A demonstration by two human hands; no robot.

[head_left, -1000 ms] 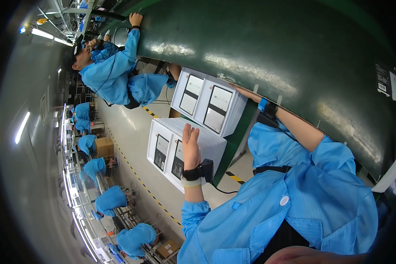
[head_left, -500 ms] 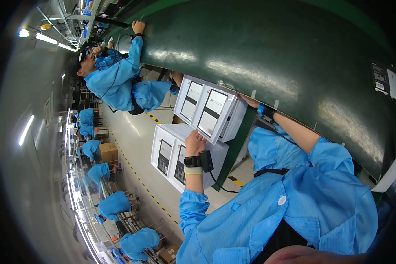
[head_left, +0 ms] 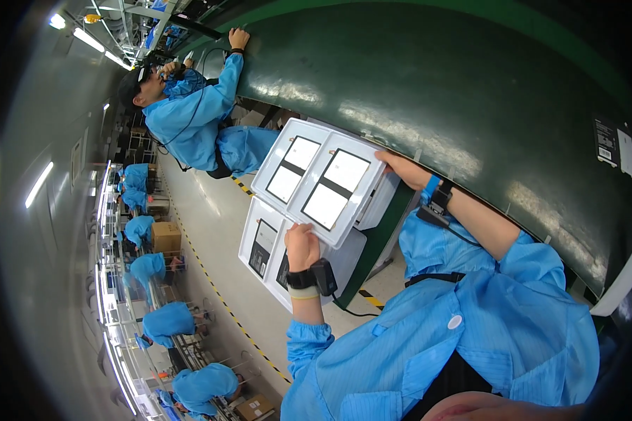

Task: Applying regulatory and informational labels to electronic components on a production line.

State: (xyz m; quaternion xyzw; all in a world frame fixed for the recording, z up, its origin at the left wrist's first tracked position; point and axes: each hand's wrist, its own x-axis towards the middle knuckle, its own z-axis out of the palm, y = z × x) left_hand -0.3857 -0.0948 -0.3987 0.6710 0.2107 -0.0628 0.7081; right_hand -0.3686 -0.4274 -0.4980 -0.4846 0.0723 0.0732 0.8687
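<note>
A big white box [head_left: 321, 184] with two black-and-white labels sits between both hands, above a second white box [head_left: 270, 249]. The left hand [head_left: 301, 245] grips its near edge, and the right hand [head_left: 402, 168] holds the far edge by the green belt [head_left: 470, 91]. Its long side tilts up toward the left.

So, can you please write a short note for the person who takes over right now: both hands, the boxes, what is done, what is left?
Left hand: grips the near edge of the top box.
Right hand: grips its far edge, beside the green belt.
Top box: white, tilted, held in the air by both hands, partly covering the lower box.
Done: top box is gripped and lifted.
Left: top box is not yet set down anywhere; neither hand holds the lower box.
A co-worker's hand rests on the belt further along.
</note>
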